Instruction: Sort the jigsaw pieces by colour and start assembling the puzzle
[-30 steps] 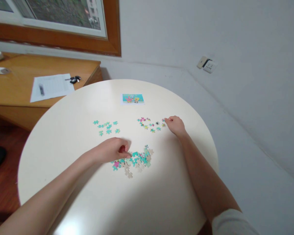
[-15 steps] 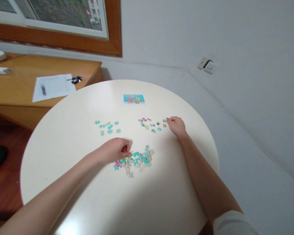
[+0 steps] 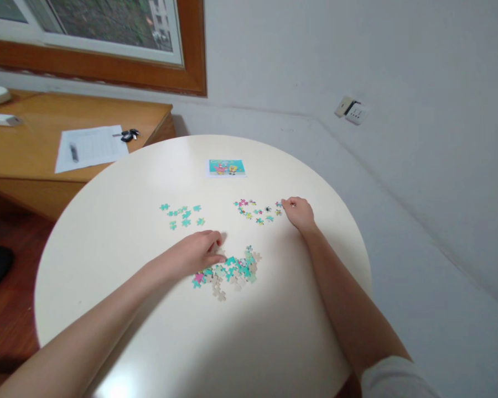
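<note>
My left hand (image 3: pixel 197 250) rests on the round cream table (image 3: pixel 149 309), its fingers curled together with the tips on a beige piece at the left edge of a heap of puzzle pieces (image 3: pixel 228 271). Teal, pink and beige pieces make up the heap. My right hand (image 3: pixel 299 213) lies further back, fingers pinched at a small piece on the right end of a scattered group of colourful pieces (image 3: pixel 255 211). A separate cluster of teal pieces (image 3: pixel 183 215) lies to the left. A small cartoon reference picture (image 3: pixel 227 166) sits near the far edge.
Left of the table stands a wooden desk (image 3: pixel 33 149) with a sheet of paper (image 3: pixel 90 146), keys (image 3: pixel 128 134) and a white object (image 3: pixel 2 119). A window (image 3: pixel 108 27) is above it. The grey wall carries a socket (image 3: pixel 352 110).
My left hand's fingers have uncurled slightly and shifted up along the heap's left edge. My right hand has stayed almost still by the colourful pieces.
</note>
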Motion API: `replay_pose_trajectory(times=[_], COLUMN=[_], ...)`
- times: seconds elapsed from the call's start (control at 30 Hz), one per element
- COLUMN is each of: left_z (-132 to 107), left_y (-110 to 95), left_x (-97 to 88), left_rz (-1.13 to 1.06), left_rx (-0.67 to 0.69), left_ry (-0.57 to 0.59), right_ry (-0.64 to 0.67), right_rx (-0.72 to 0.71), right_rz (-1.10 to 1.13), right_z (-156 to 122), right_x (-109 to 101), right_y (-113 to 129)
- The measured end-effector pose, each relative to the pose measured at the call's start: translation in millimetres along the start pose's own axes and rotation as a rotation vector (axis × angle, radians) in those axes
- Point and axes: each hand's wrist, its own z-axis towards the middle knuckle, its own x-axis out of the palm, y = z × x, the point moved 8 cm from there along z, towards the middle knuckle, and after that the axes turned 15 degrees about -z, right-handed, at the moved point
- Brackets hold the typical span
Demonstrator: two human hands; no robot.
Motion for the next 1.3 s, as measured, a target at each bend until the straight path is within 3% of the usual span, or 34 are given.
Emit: replay_pose_trajectory(times=[0.57,0.9,1.3], left_z=[-1.2,6.3,6.9], left_y=[-8.4,3.4,8.3], left_x=[-1.8,-13.2,-18.1], left_rz=[0.206,-0.02,-0.053], left_rx=[0.098,0.099,0.109], left_ry=[-0.024,-0.171,-0.244], right_ry=[-0.007,-0.027,-0.159], right_rx=[-0.007,-0.002,-0.076], right_rz=[-0.022,-0.008,0.193], right_z=[1.8,-0.1,-0.3], right_x=[5.4,1.3,-6.9], right_y=[-3.4,-0.7,8.3])
